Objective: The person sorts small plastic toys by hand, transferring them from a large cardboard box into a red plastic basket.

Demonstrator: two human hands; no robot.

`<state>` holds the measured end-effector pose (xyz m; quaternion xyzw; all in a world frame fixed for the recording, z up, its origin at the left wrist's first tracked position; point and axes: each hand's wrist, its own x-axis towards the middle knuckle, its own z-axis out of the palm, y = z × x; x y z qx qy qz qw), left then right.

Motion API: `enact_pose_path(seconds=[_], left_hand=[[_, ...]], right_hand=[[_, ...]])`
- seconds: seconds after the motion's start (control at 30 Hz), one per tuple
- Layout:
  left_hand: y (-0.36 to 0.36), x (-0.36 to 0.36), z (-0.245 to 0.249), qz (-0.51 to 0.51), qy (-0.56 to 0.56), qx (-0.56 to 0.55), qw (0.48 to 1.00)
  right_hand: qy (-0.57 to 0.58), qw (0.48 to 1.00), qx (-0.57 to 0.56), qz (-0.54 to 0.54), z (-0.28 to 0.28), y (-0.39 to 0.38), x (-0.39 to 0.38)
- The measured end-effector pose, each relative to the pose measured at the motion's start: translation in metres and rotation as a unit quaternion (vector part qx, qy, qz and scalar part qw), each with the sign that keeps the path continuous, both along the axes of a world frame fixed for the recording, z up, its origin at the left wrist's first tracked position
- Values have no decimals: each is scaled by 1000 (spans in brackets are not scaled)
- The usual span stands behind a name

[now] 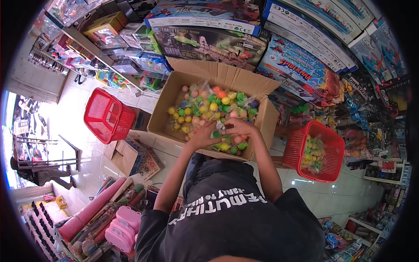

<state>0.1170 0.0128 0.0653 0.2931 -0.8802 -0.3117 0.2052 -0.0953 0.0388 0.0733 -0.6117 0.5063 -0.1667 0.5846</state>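
Both of my hands are inside an open cardboard box [168,97] that holds many small toy balls [205,107] in yellow, green, peach and orange, some of them in clear plastic. Between my fingers is a small, whitish, see-through plastic bag [219,125]. My left hand [203,134] grips it from the left, with some fingers stretched over the balls. From the right, my right hand [240,127] pinches the bag's other side with bent fingers. Whether a ball sits inside the bag is hard to make out.
A red basket [336,150] with bagged balls stands at the right. Another red basket [104,114] is at the left, above an open carton [130,157]. Boxed toys [209,43] are stacked behind the box. Rolled sheets [94,209] and pink cases [122,229] lie lower left.
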Motion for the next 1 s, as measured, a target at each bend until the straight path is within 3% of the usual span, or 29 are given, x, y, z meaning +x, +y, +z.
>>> enact_pose_path(seconds=[0.07, 0.2, 0.27, 0.4, 0.47, 0.6, 0.67, 0.7, 0.73, 0.8, 0.93, 1.0], left_hand=[[2, -3, 24, 34, -63, 236, 969], [1, 9, 3, 48, 9, 224, 973], [-2, 15, -8, 3, -13, 290, 957], [-3, 23, -29, 18, -8, 310, 951], [-5, 25, -43, 97, 39, 303, 947], [-19, 29, -49, 161, 48, 273, 947], [-26, 32, -28, 205, 61, 304, 929], [-33, 38, -67, 203, 106, 317, 920], [-35, 39, -64, 202, 106, 317, 921], [-39, 44, -59, 207, 144, 356, 900], [-50, 51, -56, 204, 75, 394, 893], [-52, 48, -54, 211, 133, 443, 861]], right_hand=[[8, 998, -45, 43, -6, -2, 6], [-115, 993, 7, -14, -8, -8, 20], [-178, 982, 58, 0, 1, -15, 25], [-156, 988, 22, -4, -12, -24, 33], [-209, 974, 62, -66, -15, -30, 37], [-197, 963, 78, -167, -43, -50, 36], [-87, 966, -57, -235, -72, -62, 32], [-35, 963, -63, -259, -66, -65, 33], [-35, 963, -64, -260, -65, -68, 33], [104, 938, -175, -280, -64, -76, 34], [231, 889, -296, -264, -70, -90, 35], [283, 869, -337, -226, -79, -97, 33]])
